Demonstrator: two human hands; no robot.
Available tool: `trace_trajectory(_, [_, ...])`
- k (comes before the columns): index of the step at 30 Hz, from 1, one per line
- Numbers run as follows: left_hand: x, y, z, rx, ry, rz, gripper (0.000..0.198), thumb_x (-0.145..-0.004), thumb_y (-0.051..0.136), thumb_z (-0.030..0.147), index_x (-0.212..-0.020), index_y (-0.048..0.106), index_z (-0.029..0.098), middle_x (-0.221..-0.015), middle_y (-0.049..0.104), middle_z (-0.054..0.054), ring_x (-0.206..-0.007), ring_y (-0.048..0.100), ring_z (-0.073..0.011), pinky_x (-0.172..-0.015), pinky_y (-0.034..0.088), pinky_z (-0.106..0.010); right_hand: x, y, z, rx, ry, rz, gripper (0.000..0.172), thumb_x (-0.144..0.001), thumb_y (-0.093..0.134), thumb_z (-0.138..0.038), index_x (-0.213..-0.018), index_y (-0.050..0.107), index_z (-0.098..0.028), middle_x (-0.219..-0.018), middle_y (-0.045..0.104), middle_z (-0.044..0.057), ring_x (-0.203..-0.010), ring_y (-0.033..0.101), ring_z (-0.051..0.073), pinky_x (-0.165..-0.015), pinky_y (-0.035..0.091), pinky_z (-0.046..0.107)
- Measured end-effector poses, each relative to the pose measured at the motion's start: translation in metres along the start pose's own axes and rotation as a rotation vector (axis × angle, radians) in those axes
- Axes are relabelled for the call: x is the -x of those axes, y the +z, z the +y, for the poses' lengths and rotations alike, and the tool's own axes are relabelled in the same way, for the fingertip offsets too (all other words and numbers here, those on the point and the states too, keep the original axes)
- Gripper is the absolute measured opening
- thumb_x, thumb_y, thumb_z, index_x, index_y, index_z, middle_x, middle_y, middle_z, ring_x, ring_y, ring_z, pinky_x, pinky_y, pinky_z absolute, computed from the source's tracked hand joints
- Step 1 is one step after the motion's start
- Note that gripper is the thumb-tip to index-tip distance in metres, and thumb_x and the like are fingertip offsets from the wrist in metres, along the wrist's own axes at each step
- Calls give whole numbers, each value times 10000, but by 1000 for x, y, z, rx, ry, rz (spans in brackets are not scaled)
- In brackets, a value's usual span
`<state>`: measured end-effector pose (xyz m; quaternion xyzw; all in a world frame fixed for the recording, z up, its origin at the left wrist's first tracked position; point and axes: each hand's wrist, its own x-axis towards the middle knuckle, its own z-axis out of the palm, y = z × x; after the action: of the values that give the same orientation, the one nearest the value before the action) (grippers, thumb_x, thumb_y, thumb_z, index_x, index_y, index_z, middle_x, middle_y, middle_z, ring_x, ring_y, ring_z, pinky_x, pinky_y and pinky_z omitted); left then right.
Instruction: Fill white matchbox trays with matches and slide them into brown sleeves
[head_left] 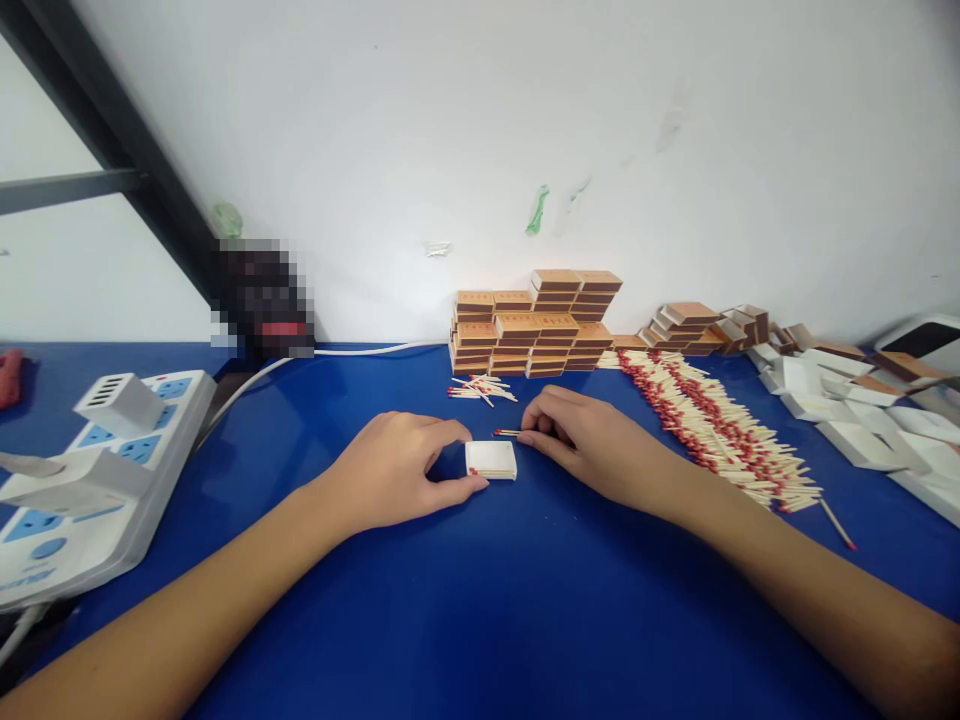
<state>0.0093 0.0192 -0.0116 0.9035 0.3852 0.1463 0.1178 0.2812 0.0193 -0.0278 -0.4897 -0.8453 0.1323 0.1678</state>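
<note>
My left hand [401,468] grips the left end of a white matchbox tray [491,456] between thumb and fingers. The tray lies flat on the blue table, with a few matches [491,473] along its near side, red heads to the left. Just right of the tray, my right hand [574,440] pinches a small bit of matches [508,433] by their plain ends; their red heads point left. I cannot count them exactly. Beyond the tray lies a small loose heap of matches [484,387].
Stacked filled matchboxes [517,335] stand against the wall. Right of my right hand spreads a long pile of matches [712,430], with one stray match [838,524]. Empty trays [862,445] and box sleeves [682,318] lie far right. A power strip [142,480] with plugs sits left.
</note>
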Motion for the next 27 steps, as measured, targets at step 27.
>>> trace_trajectory(27, [1,4,6,-7,14,-3,312,-911,736,503,-1047,771,224,-681,648,29,-596,580,-143,-574,348,-286,-10,19,0,57,-143,187,438,-1100,453,-390,-1508,575,-287,-1560,564,139,-1478,456,342,-1182,404,628])
